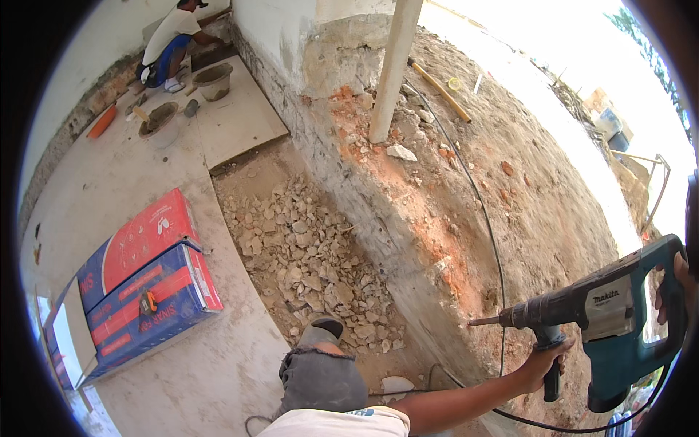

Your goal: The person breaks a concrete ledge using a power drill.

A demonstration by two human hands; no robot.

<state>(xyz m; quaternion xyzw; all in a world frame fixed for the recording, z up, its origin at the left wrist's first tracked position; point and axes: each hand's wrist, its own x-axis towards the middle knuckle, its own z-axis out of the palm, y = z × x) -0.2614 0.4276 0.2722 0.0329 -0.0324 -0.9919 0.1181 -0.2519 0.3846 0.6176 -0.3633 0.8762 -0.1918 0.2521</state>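
Observation:
A teal Makita demolition hammer (614, 311) lies nearly level at the right, its chisel bit (483, 322) pointing left. The bit's tip meets the broken edge of the low wall (377, 235), where red brick shows through the plaster. My left hand (546, 358) is wrapped around the black side handle (552, 385). At the right rim, my right hand (680, 278) grips the rear handle; it is only partly visible and dark. The black power cable (546, 429) bends below the tool and leads back left past my arm.
Broken rubble (311, 257) fills a strip left of the wall, by my foot (322, 330). Tile cartons (147, 295) stand on the tiled floor, an orange tape measure (148, 302) on top. A post (396, 71) rises from the wall. A co-worker (169, 43) crouches near mortar buckets (213, 82).

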